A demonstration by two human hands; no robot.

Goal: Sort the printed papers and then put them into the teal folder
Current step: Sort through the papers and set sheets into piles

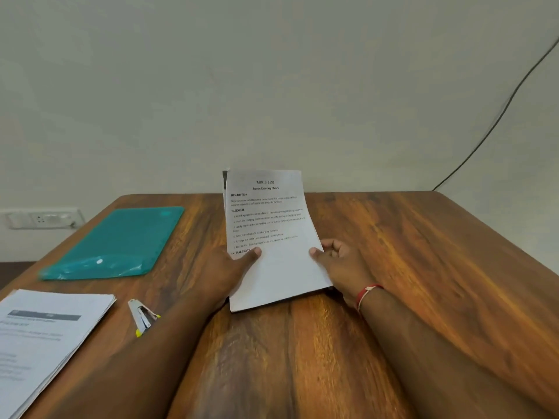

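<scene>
I hold a thin sheaf of printed papers [273, 234] upright over the middle of the wooden table [393, 252]. My left hand [230, 267] grips its left edge, thumb on the front page. My right hand [338, 264] grips the right edge, thumb also on the front. The bottom edge of the sheaf rests on or just above the tabletop. The teal folder [121, 241] lies flat and closed at the far left of the table. A second stack of printed papers [42, 343] lies at the near left corner.
A small silver and yellow stapler [142, 316] lies between the near paper stack and my left forearm. A wall socket [42, 218] sits left of the table. A black cable [496, 116] runs down the wall at the right.
</scene>
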